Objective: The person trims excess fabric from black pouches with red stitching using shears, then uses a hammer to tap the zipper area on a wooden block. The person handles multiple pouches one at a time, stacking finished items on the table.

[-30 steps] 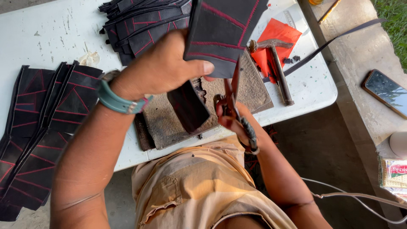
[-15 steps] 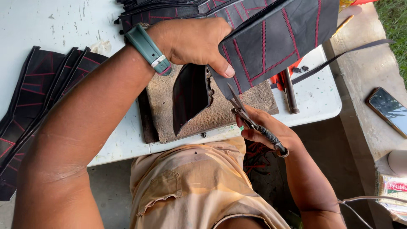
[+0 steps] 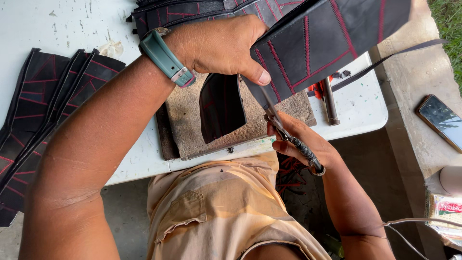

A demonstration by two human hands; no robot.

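We see the left hand [image 3: 226, 45] pinching a black stitched leather panel [image 3: 332, 38] between thumb and fingers, lifting it clear of the table so its lower edge hangs free. The right hand [image 3: 301, 144] is closed around a pair of scissors [image 3: 288, 135], blades angled up to meet that edge just below the left thumb — held this way, we judge, so the cut can follow the border without the table interfering. A teal wristwatch [image 3: 166, 58] sits on the left wrist.

The panel is dark, matte and stiff-looking, crossed by red stitch lines in angular patterns. Below it a curved black offcut [image 3: 224, 108] rests on a rough, worn brown cutting block [image 3: 192, 125], pitted and grainy. The block lies on a white table [image 3: 62, 24], scuffed and marked. More stitched panels [image 3: 43, 106] fan out at the left, and another stack [image 3: 192, 12] lies at the top. A hammer [image 3: 329, 101] lies beside the block — a smartphone [image 3: 440, 120] lies on the concrete ledge.
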